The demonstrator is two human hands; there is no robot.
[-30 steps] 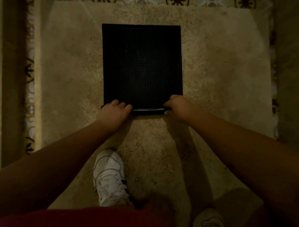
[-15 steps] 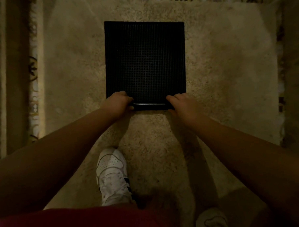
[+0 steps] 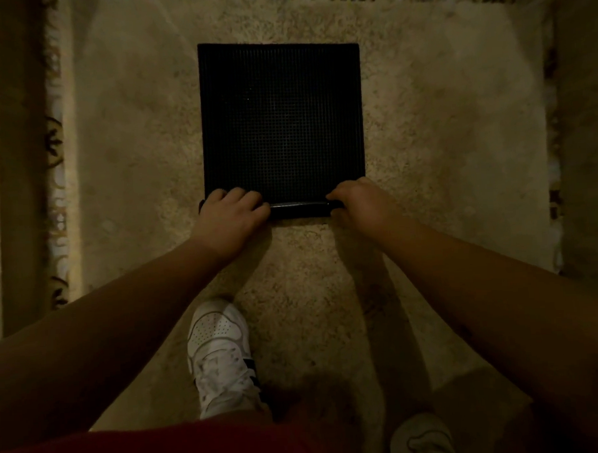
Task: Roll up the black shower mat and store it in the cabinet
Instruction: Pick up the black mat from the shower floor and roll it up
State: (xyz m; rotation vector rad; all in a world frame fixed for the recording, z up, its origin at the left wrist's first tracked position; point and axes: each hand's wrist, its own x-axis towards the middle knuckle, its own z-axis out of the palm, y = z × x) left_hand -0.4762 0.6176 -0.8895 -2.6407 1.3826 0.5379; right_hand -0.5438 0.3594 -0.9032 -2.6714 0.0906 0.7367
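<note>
The black shower mat lies mostly flat on a beige shaggy rug, its grid texture facing up. Its near edge is curled into a thin roll that runs between my hands. My left hand grips the left end of the roll, fingers curled over it. At the right end, my right hand is closed over the roll in the same way. No cabinet is in view.
My white sneaker stands on the rug below my left arm; the other shoe shows at the bottom right. Patterned floor tiles border the rug at left and top. A dark vertical surface fills the far left.
The roll at the mat's near edge has moved away from me with both hands on it, so less of the mat lies flat.
</note>
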